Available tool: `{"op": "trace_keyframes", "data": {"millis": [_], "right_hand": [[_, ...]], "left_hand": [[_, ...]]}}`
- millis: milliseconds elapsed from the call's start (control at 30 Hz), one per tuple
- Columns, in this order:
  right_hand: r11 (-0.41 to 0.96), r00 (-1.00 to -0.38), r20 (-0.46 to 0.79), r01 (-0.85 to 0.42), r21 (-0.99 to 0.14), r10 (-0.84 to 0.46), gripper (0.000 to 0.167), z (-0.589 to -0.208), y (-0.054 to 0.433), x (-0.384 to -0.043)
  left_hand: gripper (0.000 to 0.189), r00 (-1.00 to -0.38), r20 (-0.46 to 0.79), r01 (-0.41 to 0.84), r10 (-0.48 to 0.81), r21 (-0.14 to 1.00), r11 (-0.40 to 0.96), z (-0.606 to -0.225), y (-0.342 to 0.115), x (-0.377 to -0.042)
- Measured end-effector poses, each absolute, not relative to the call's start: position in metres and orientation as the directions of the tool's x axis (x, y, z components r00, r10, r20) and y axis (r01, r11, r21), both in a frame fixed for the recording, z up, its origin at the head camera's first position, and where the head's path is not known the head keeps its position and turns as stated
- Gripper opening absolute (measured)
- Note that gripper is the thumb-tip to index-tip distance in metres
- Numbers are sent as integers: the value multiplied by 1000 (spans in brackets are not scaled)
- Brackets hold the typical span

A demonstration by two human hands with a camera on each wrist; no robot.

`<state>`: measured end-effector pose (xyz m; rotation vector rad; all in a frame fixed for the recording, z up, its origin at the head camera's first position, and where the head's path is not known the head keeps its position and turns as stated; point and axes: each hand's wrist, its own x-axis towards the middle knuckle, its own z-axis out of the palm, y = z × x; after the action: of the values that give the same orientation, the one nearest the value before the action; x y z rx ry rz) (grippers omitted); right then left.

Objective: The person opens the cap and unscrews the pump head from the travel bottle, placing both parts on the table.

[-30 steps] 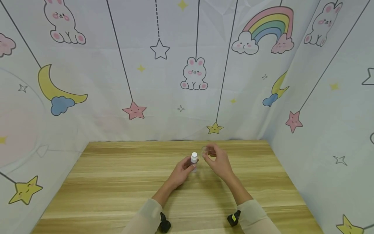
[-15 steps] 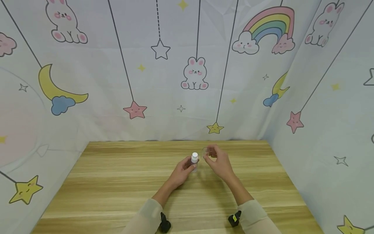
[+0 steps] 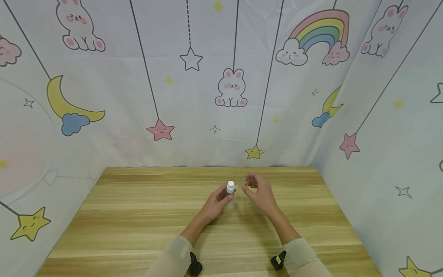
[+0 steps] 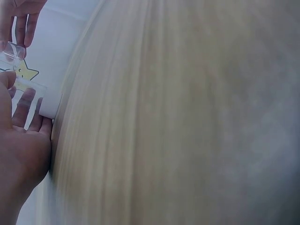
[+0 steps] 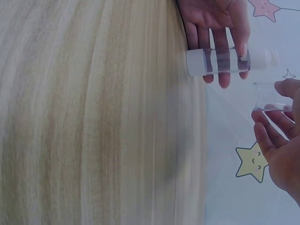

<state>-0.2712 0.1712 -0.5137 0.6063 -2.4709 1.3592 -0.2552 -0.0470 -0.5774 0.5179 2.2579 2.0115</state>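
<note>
My left hand [image 3: 214,204] holds a small upright bottle [image 3: 230,188] near the middle of the table, thumb on one side and fingers behind. The bottle has a white top, a clear body and a white base [image 5: 196,62], which stands right at the tabletop in the right wrist view. Just to the right, my right hand [image 3: 262,194] pinches a clear, hollow cap [image 5: 265,96] between thumb and fingertips. This cap is apart from the bottle, slightly higher than its white top. In the left wrist view, the left palm [image 4: 23,154] is beside the bottle.
The wood-grain table [image 3: 138,215] ends at a white printed curtain [image 3: 194,146] behind it, and another curtain side [image 3: 391,154] stands on the right. Black wrist cameras sit at both sleeves, including one [image 3: 278,260] by the right cuff.
My right hand, with the clear cap, has drifted very slightly to the right and down. The left hand and the bottle stay in place.
</note>
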Motion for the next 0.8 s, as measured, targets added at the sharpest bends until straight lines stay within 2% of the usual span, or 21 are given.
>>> {"op": "trace_keyframes", "data": {"millis": [800], "right_hand": [[487, -889, 398, -457, -744, -226, 31, -525, 169, -271]], "left_hand": [[48, -943, 165, 197, 289, 977, 84, -580, -47, -257]]}}
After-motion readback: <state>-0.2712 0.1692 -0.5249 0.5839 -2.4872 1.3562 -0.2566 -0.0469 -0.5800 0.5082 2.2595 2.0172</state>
